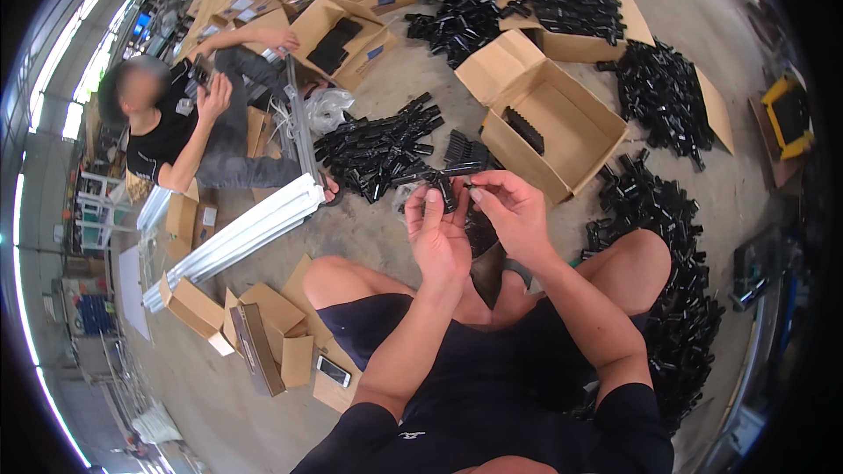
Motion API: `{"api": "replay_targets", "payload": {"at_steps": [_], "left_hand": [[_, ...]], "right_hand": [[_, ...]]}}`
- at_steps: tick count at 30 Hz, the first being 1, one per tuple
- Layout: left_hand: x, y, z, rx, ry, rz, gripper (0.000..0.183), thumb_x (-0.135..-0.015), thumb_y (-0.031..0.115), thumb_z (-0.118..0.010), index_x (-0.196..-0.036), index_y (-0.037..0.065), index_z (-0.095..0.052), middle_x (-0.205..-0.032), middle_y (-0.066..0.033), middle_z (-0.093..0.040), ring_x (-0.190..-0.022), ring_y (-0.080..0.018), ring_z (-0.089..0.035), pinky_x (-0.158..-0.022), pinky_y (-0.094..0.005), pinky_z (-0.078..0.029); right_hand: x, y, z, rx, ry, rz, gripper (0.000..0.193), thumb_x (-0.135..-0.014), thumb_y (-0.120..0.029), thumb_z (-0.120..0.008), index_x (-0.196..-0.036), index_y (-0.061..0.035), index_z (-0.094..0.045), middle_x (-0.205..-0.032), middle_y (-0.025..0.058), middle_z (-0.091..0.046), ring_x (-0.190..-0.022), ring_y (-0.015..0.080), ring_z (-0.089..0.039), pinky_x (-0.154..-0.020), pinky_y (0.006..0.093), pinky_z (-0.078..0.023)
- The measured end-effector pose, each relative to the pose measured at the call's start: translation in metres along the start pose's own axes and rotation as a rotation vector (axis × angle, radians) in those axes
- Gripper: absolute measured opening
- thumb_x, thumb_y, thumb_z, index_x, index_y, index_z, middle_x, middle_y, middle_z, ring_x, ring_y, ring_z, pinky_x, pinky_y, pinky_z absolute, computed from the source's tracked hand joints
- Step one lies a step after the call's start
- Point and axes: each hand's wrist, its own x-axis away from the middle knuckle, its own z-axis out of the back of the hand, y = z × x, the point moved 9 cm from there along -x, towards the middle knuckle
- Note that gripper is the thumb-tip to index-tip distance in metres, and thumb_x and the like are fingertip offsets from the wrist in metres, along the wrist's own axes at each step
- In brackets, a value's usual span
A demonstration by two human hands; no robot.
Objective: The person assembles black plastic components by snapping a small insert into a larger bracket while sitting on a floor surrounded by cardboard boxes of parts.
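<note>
A black, roughly T-shaped fitting (pixel 421 175) is held up in front of my knees, its long bar lying crosswise. My left hand (pixel 442 244) is closed around the fitting's lower stem. Close to the bar's right end, my right hand (pixel 518 219) pinches thumb and fingertips together; whatever sits between them is too small to make out. Just beyond both hands lies a pile of similar black fittings (pixel 373 151). Beside that pile, several black fittings (pixel 465 147) lie in a neat row.
An open cardboard box (pixel 575 136) with a row of black parts stands ahead right. Heaps of black fittings (pixel 650 237) run along my right side. To the left are long white metal profiles (pixel 255 233), a seated co-worker (pixel 176 127), small cartons (pixel 272 316) and a phone (pixel 334 371).
</note>
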Motion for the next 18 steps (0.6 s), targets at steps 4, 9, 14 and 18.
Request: {"api": "replay_targets", "payload": {"at_steps": [4,9,14,18], "left_hand": [[0.013,-0.011,-0.014,-0.046,0.019,-0.038,0.020,-0.101,0.011,-0.066,-0.117,0.009,-0.056,-0.118,-0.0121,-0.068,-0.110,-0.0275,-0.069,-0.096,-0.0412,-0.058],[0.024,-0.017,-0.025,-0.099,0.046,-0.075,0.023,-0.100,0.010,-0.067,-0.119,0.008,-0.054,-0.116,-0.0114,-0.067,-0.103,-0.0228,-0.068,-0.092,-0.0389,-0.058],[0.024,-0.015,-0.031,-0.159,0.013,-0.144,0.024,-0.101,0.009,-0.065,-0.122,0.008,-0.052,-0.117,-0.0125,-0.066,-0.105,-0.0225,-0.067,-0.093,-0.0380,-0.058],[0.028,-0.015,-0.031,-0.151,0.017,-0.154,0.023,-0.102,0.008,-0.064,-0.122,0.008,-0.052,-0.116,-0.0129,-0.066,-0.105,-0.0226,-0.067,-0.092,-0.0373,-0.058]], "right_hand": [[0.004,-0.007,0.014,-0.082,0.038,-0.031,0.015,-0.096,0.003,-0.066,-0.110,0.0020,-0.071,-0.101,0.0026,-0.072,-0.090,0.0067,-0.065,-0.079,0.0237,-0.054],[0.007,-0.010,0.012,-0.142,0.047,-0.029,0.016,-0.095,0.004,-0.067,-0.110,0.0026,-0.073,-0.103,0.0050,-0.073,-0.092,0.0091,-0.066,-0.082,0.0243,-0.055],[0.005,-0.013,0.013,-0.135,0.082,-0.008,0.014,-0.095,0.003,-0.068,-0.109,0.0027,-0.073,-0.100,0.0047,-0.073,-0.087,0.0081,-0.065,-0.077,0.0236,-0.054],[0.006,-0.006,0.012,-0.145,0.109,-0.044,0.012,-0.095,0.002,-0.069,-0.106,0.0022,-0.073,-0.097,0.0036,-0.073,-0.085,0.0074,-0.065,-0.074,0.0231,-0.053]]}}
